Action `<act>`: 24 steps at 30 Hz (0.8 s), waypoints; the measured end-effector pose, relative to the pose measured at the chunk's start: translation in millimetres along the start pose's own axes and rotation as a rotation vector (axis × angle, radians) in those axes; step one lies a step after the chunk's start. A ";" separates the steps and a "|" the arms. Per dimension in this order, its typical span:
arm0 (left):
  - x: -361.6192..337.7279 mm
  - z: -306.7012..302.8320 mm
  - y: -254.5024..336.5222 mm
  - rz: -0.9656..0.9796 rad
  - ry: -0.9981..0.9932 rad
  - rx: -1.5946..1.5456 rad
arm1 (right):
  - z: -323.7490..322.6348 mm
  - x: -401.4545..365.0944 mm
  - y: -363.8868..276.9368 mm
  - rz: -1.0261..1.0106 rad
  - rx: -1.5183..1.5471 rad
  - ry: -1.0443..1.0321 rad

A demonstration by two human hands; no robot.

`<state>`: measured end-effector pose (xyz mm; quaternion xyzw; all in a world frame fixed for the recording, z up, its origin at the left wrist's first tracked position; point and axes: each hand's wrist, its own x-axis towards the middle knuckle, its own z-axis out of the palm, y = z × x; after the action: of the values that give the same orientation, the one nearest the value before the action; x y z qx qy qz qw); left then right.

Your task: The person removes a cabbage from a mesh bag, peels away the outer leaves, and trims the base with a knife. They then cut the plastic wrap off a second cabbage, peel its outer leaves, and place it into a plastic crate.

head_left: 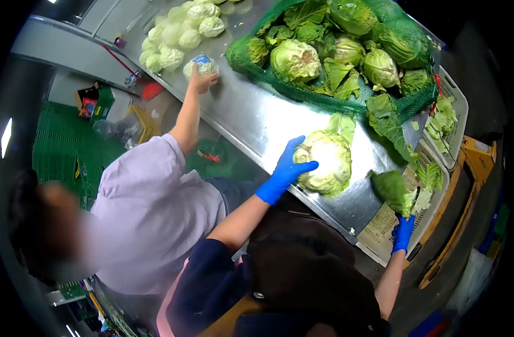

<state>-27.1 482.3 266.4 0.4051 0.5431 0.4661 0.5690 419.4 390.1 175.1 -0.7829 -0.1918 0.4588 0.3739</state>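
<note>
On the metal table a pale green cabbage (pixel 330 165) rests near the front edge. My left hand (pixel 288 171), in a blue glove, grips its left side with the thumb across the front. Over the crate at the right, my right hand (pixel 403 233), also blue-gloved, is closed around the base of loose cabbage leaves (pixel 393 190). A thin dark and light edge shows beside those leaves; I cannot make out what it is. One large dark green leaf (pixel 387 121) hangs between the net sack and the table's right end.
A green net sack (pixel 251 70) full of untrimmed cabbages lies across the table (pixel 240 118). Trimmed cabbages (pixel 181 28) are grouped at the far left. A co-worker's hand (pixel 202 78) holds a wrapped cabbage. Crates (pixel 375 233) with leaves and a yellow pallet jack (pixel 476 160) stand right.
</note>
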 end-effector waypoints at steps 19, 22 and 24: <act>-29.1 9.3 -30.4 0.135 -0.148 0.296 | 159.2 -106.1 -117.7 -0.501 -0.182 -0.614; -40.7 16.9 -40.1 0.006 -0.108 0.115 | 157.3 -100.7 -108.1 -0.452 -0.140 -0.581; -37.7 26.4 -27.5 -0.016 -0.105 0.040 | 157.3 -96.0 -109.5 -0.429 -0.174 -0.576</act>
<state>2.6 440.4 251.0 0.4359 0.5247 0.4287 0.5923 240.0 463.5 266.5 -0.5926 -0.4871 0.5536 0.3241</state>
